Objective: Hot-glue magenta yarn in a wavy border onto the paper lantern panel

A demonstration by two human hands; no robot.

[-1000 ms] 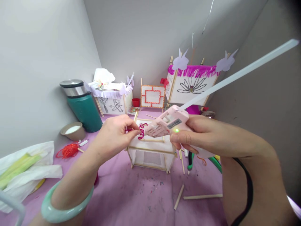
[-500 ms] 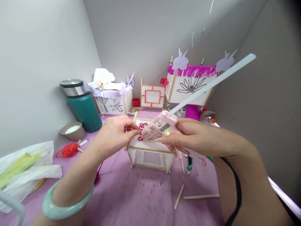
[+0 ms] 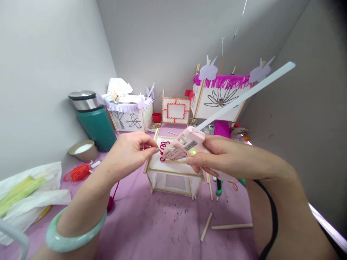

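Observation:
My right hand (image 3: 217,155) grips a pink glue gun (image 3: 187,144) with a long white glue stick (image 3: 244,96) jutting from its back and a green light lit. Its nozzle end points down-left over a small lantern frame (image 3: 173,177) of wooden sticks and white panels. Magenta yarn (image 3: 163,146) lies in loops on the top panel. My left hand (image 3: 132,151) pinches the yarn's free length just left of the loops. That strand trails down to a magenta yarn ball (image 3: 110,204), partly behind my left forearm.
A teal bottle (image 3: 96,122), a bowl of white material (image 3: 83,150) and red string (image 3: 78,173) stand at left. Decorated lanterns (image 3: 130,119) (image 3: 222,99) and a red-trimmed panel (image 3: 175,111) line the back. Loose sticks (image 3: 231,226) and a green-handled tool (image 3: 219,187) lie at right.
My left hand has drawn slightly left, away from the loops, with the yarn still pinched. The glue gun has hardly moved.

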